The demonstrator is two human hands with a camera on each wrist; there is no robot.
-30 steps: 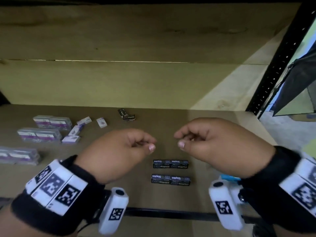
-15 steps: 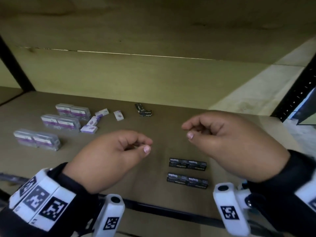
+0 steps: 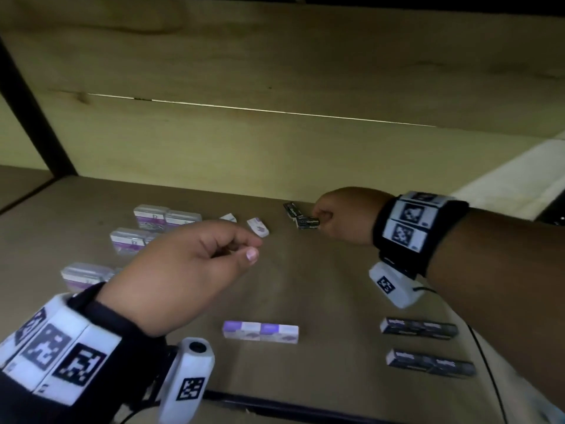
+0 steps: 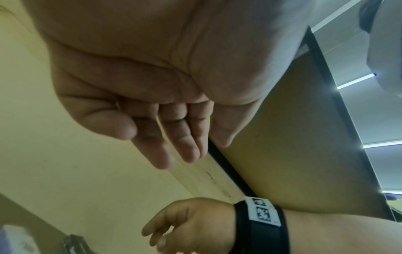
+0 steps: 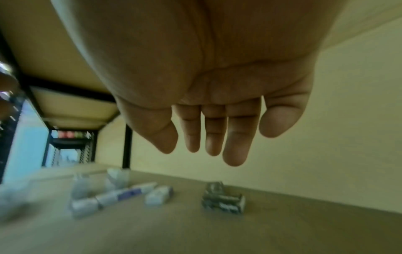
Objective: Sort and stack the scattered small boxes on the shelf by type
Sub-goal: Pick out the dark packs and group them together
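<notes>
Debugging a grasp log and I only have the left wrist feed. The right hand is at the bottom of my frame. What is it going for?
Observer: The head view puts the right hand at the back of the shelf, right beside two small dark boxes lying askew.
Operator: Holding one?
Observer: No. In the right wrist view its fingers hang straight and empty above those boxes.
Operator: Any dark ones lined up yet?
Observer: Yes, two neat dark rows lie at the front right, apart from each other.
</notes>
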